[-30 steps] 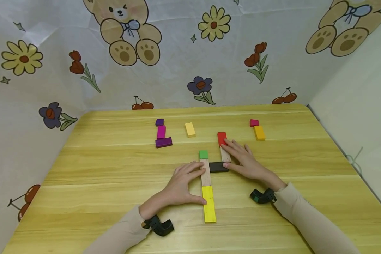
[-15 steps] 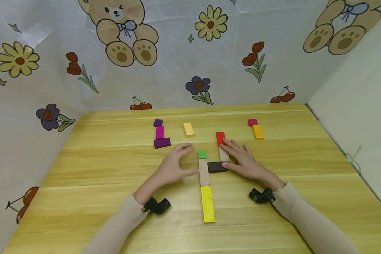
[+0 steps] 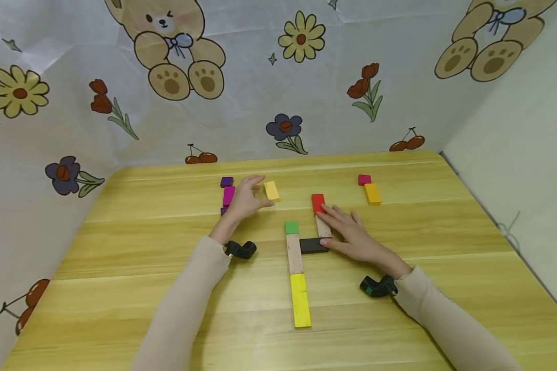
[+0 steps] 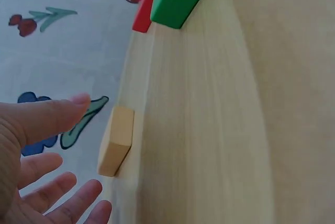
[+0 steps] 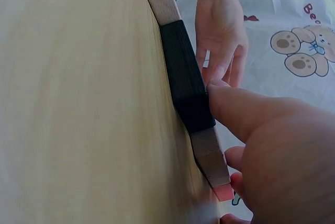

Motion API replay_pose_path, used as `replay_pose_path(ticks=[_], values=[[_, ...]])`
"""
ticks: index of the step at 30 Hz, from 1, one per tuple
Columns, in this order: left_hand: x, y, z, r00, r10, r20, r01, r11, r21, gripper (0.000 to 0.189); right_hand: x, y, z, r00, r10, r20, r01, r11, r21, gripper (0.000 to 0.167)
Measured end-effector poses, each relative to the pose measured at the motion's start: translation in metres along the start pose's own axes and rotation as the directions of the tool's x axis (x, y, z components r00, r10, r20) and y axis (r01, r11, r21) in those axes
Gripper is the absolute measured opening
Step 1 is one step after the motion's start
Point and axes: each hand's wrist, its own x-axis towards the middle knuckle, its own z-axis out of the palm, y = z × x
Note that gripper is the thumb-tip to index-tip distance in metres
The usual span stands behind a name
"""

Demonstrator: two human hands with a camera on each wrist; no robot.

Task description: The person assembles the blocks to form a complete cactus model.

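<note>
My left hand (image 3: pixel 247 199) hovers beside a pale yellow block (image 3: pixel 272 191), thumb and fingers spread apart with nothing between them. In the left wrist view the pale yellow block (image 4: pixel 117 139) lies just beyond the fingers. My right hand (image 3: pixel 353 238) rests with relaxed fingers on a red block (image 3: pixel 317 203) and a plain wood block (image 3: pixel 323 226), its thumb touching the end of a black block (image 3: pixel 312 246). The black block adjoins a column made of a green block (image 3: pixel 292 228), a longer plain block (image 3: pixel 294 253) and a bright yellow block (image 3: pixel 300 300).
Behind my left hand are a dark purple block (image 3: pixel 226 182), a magenta block (image 3: pixel 229 196) and another purple block, mostly hidden. A pink block (image 3: pixel 364 180) and an orange block (image 3: pixel 372 194) lie at the back right. A printed cloth (image 3: pixel 241 77) hangs behind the wooden table (image 3: pixel 134 288).
My left hand has left the column of blocks and moved away from me to the pale yellow block. The right hand keeps its place on the blocks. The head view shifts slightly.
</note>
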Motion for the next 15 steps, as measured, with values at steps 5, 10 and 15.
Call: replay_pose_path(ticks=[5, 10, 15], values=[[0.012, -0.003, 0.003, 0.998, -0.056, 0.01, 0.056, 0.998, 0.04, 0.081, 0.0, -0.001, 0.0, 1.0, -0.002, 0.003, 0.002, 1.0, -0.004, 0.069], [0.017, -0.002, 0.005, 0.996, -0.091, 0.003, 0.091, 0.993, 0.076, 0.076, -0.001, -0.001, 0.0, 1.0, -0.004, -0.001, 0.004, 1.0, -0.01, 0.069], [0.018, -0.002, 0.007, 0.993, -0.115, -0.006, 0.115, 0.989, 0.089, 0.071, -0.001, -0.002, -0.001, 1.0, -0.003, -0.008, 0.003, 1.0, -0.006, 0.069]])
